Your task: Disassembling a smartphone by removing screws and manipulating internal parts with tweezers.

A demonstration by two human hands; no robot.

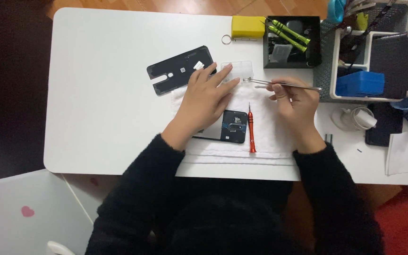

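Note:
My left hand [206,97] lies flat with fingers spread on a white cloth [267,127], fingertips reaching a small clear plastic tray [242,68]. An opened black phone [232,126], its inner parts showing, sits partly under that wrist. My right hand [296,101] pinches metal tweezers [284,84] that point left, tips at the tray's right edge. An orange-handled screwdriver [251,132] lies upright on the cloth between my hands. The phone's black back cover [178,70] rests on the white table [100,94] just left of my left fingers.
A yellow box [248,26] and a black tray with green-handled tools [291,40] stand at the back. A grey organiser [378,52] holding a blue box [360,82] fills the right side. A white cable coil [357,118] and a dark slab [383,125] lie near my right forearm.

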